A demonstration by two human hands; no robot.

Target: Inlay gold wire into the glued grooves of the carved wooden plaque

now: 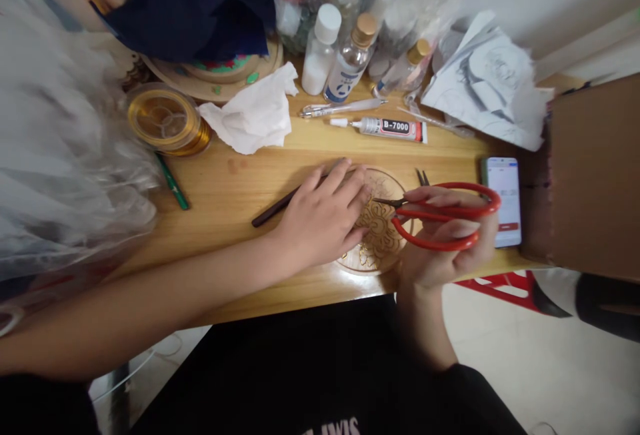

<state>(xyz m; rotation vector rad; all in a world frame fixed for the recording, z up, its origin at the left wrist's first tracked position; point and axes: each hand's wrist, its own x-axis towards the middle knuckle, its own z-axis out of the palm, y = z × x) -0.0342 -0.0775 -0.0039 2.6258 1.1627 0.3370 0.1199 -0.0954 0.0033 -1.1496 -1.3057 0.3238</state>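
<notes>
A round wooden disc (pixel 395 185) lies on the table, bearing a flower pattern outlined in gold wire, with pencil lines near its top. My left hand (pixel 320 215) rests flat over the disc's left side, fingers stretched out and slightly apart. From beneath that hand sticks out a dark brown rod (pixel 273 211). My right hand (pixel 440 248) grips a pair of red-handled scissors (pixel 435 245), whose dark blades point left over the disc. Two dark pointed tips (pixel 423 177) show just beyond the right fingers; the rest of that tool is hidden.
Behind the disc lie a B-7000 glue tube (pixel 393 128), a pen (pixel 343 108) and several bottles (pixel 347 65). A wire spool (pixel 167 118), a crumpled tissue (pixel 255 115) and a green pencil (pixel 173 183) are at left. A phone (pixel 504 201) and a cardboard box (pixel 595 175) stand right.
</notes>
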